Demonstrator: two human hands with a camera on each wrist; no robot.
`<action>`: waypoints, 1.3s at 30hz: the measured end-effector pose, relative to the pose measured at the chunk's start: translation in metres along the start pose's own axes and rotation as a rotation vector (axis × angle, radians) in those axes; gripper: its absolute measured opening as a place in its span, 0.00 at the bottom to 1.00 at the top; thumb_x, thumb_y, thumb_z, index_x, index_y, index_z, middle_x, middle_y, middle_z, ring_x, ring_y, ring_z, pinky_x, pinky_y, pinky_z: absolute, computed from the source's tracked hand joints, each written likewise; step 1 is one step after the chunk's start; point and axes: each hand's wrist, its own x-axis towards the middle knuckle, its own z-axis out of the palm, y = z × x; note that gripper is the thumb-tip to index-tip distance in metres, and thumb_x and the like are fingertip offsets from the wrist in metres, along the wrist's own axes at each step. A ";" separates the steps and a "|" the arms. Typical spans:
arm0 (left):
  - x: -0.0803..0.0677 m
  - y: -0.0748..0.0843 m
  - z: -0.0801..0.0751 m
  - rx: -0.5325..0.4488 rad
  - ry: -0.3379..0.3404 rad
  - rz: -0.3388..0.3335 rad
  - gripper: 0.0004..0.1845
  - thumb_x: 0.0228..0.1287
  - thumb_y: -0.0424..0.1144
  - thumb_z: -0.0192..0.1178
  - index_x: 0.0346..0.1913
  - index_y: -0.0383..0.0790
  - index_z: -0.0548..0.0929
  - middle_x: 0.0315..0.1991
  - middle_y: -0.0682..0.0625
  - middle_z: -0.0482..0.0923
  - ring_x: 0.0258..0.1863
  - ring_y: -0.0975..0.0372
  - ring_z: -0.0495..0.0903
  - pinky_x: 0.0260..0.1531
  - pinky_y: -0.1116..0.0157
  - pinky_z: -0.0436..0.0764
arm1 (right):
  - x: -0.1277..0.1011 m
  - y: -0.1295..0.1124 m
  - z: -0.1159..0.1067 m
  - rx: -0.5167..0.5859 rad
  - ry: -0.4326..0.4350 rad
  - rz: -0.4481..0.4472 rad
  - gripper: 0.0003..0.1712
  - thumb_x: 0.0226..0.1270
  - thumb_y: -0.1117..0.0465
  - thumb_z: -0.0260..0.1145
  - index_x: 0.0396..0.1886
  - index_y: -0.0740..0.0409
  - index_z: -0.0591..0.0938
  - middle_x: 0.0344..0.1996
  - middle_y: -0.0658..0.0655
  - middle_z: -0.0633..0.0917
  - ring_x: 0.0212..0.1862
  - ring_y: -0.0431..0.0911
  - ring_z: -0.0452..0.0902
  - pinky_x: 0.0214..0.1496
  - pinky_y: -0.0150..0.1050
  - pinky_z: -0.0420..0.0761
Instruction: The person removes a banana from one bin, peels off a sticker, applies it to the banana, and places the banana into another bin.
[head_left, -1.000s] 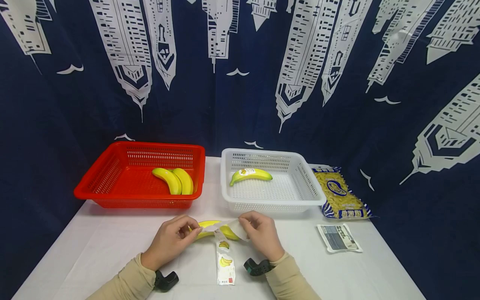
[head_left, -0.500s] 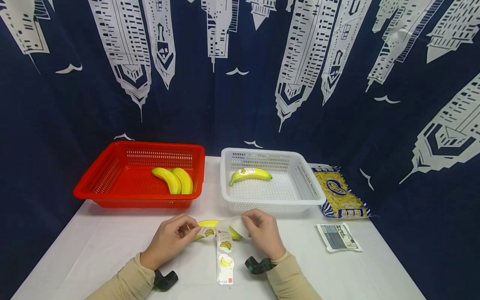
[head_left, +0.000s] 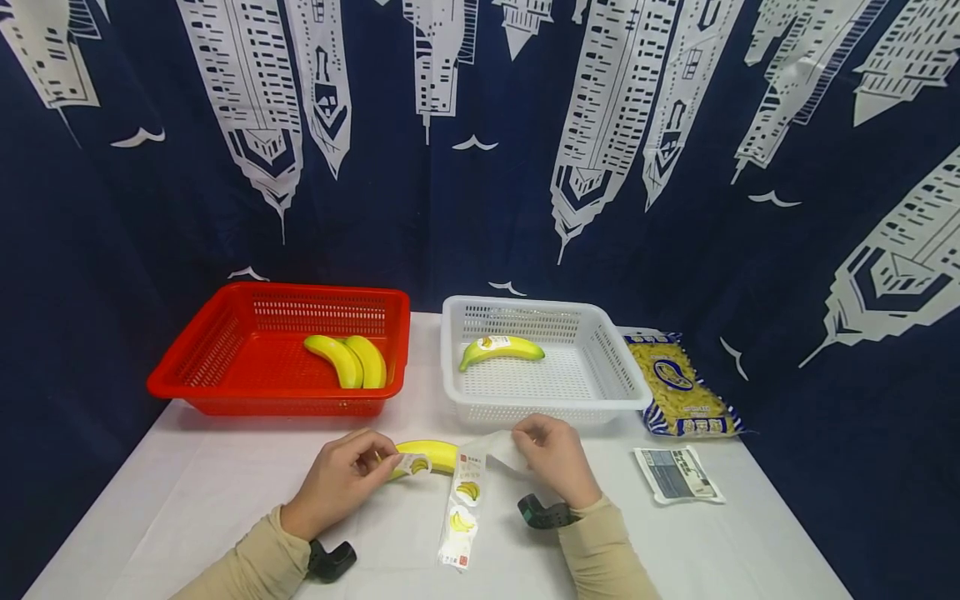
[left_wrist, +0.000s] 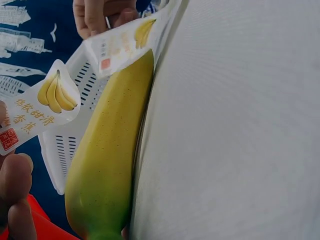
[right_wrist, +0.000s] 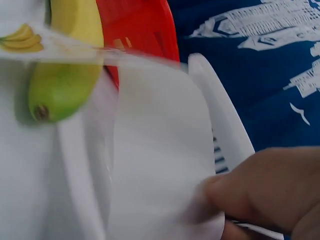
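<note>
My left hand (head_left: pixel 341 482) pinches a single peeled label (left_wrist: pixel 30 112) by its edge; a bunch of bananas and gold characters are printed on it. Below that label a yellow banana (left_wrist: pixel 107 150) with green ends lies on the white table, close by the left fingers. My right hand (head_left: pixel 557 458) holds the white backing end of a label strip (head_left: pixel 465 508) between thumb and fingers. The strip hangs toward the table's near side, banana pictures facing up, and overlaps the banana's right end in the head view. In the right wrist view, the pale backing paper (right_wrist: pixel 162 145) runs from the thumb.
Behind the left hand stands a red basket (head_left: pixel 247 400) holding bananas (head_left: pixel 337 360). Right of it, a white basket (head_left: pixel 540 410) holds one labelled banana (head_left: pixel 510 350). A pasta bag (head_left: pixel 678 387) and a small white packet (head_left: pixel 678 476) lie at the right.
My right hand has moved right, drawing the label strip along with it. The label in my left hand has come away from the strip. The left hand and the banana stay put.
</note>
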 end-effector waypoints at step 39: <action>-0.001 -0.001 0.004 -0.052 -0.014 -0.024 0.14 0.56 0.31 0.76 0.36 0.54 0.84 0.26 0.66 0.81 0.23 0.75 0.77 0.24 0.76 0.77 | -0.015 -0.011 0.033 0.045 0.194 -0.595 0.04 0.64 0.67 0.73 0.37 0.58 0.87 0.28 0.49 0.87 0.20 0.30 0.68 0.21 0.23 0.70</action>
